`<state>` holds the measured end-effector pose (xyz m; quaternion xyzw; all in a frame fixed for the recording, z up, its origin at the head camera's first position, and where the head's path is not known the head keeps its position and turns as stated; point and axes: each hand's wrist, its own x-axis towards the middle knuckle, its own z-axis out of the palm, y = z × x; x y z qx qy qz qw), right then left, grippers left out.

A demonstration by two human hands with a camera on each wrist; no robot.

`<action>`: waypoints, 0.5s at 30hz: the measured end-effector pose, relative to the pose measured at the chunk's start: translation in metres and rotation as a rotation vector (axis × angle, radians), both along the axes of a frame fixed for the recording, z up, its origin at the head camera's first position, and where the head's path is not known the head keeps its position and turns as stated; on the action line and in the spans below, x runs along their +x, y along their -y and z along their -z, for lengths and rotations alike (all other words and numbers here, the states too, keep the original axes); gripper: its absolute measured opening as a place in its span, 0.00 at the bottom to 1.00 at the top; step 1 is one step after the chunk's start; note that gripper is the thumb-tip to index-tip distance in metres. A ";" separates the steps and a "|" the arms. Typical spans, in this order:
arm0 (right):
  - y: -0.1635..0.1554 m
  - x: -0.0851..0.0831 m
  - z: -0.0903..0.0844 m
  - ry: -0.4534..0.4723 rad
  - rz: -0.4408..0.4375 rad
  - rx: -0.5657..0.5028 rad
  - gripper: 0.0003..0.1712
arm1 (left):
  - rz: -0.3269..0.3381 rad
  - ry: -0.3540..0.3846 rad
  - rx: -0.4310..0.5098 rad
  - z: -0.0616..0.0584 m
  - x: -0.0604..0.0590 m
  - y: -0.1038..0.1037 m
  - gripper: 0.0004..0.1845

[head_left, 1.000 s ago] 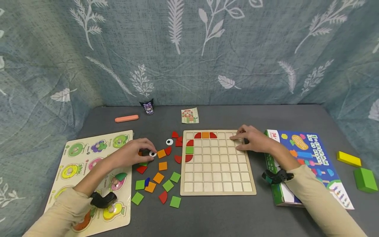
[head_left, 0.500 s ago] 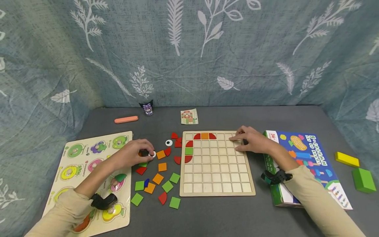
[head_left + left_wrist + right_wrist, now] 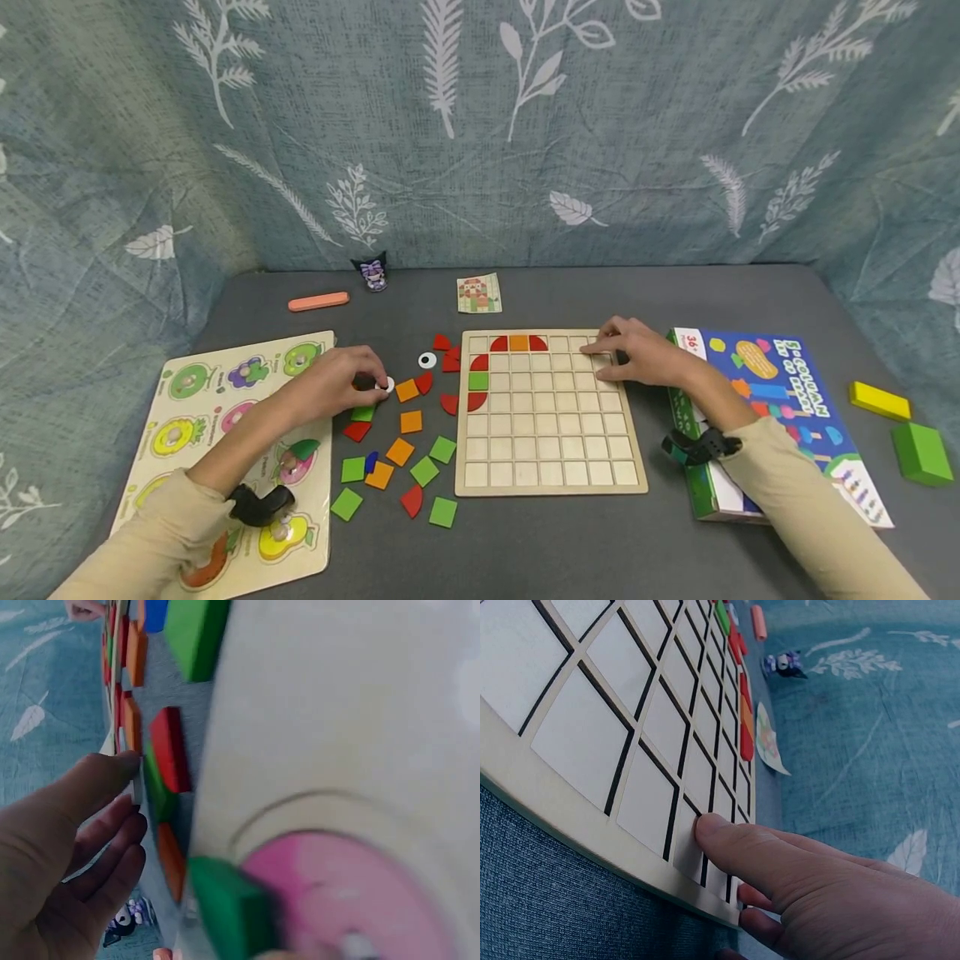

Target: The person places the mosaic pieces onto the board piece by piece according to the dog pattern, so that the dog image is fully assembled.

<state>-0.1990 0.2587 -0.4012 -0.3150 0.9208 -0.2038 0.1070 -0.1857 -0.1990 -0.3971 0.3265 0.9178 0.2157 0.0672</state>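
From above, the left hand point(image 3: 341, 385) curls over a white round piece point(image 3: 387, 384) on the grey worktop point(image 3: 540, 542), just right of the fruit puzzle board point(image 3: 195, 400) and among loose coloured tiles point(image 3: 411, 450); only its wrist view shows thumb and fingers pinching the disc's thin edge. Right of them the grid board point(image 3: 551, 475) is mostly bare squares, and the right hand point(image 3: 637, 358) rests flat and relaxed on its far right corner, beside the blue box point(image 3: 780, 400)

Red, orange and green tiles point(image 3: 405, 451) are dotting the grey table point(image 3: 525, 542); a pale wooden grid board point(image 3: 551, 467) is showing black lines, beside a blue box point(image 3: 787, 392).
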 end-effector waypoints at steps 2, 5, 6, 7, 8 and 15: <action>0.000 0.000 0.000 0.001 0.002 0.000 0.25 | -0.009 -0.011 0.015 -0.003 -0.004 -0.004 0.03; 0.000 -0.001 0.000 0.000 0.004 0.001 0.25 | -0.023 -0.015 0.049 -0.007 -0.011 -0.017 0.03; 0.000 -0.002 0.001 0.001 0.004 -0.001 0.25 | -0.020 -0.014 0.054 -0.008 -0.013 -0.023 0.03; 0.000 -0.002 0.001 0.001 0.004 -0.004 0.25 | -0.009 -0.014 0.057 -0.009 -0.015 -0.030 0.03; 0.000 -0.002 0.001 0.003 0.005 -0.005 0.25 | 0.005 -0.014 0.055 -0.010 -0.017 -0.037 0.03; 0.000 0.000 0.002 0.008 0.005 -0.011 0.25 | 0.195 -0.038 0.040 -0.014 -0.024 -0.095 0.04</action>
